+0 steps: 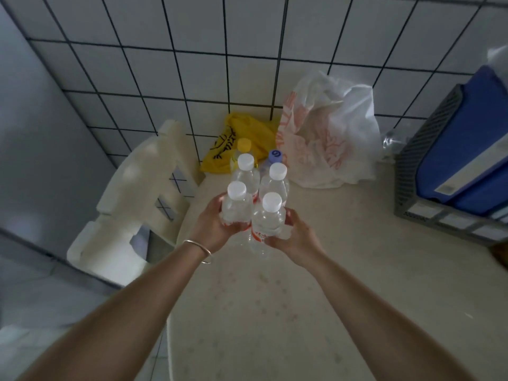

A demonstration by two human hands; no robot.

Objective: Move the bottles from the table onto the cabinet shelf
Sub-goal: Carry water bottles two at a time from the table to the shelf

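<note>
Two clear white-capped bottles are gripped at the front of a cluster on the table (343,270): the near left bottle (237,206) is wrapped by the curled fingers of the left hand (213,228), the near right bottle (270,218) by those of the right hand (295,237). Just behind these bottles stand two more white-capped bottles (245,171), then a yellow-capped bottle (244,145) and a blue-capped bottle (275,156). Further behind lie a yellow bag (247,127) and a white bag (330,133). The held bottles appear full, so moderately heavy; thin smooth walls are judged liable to flex and slip, so a hold around the mid-body is advised.
</note>
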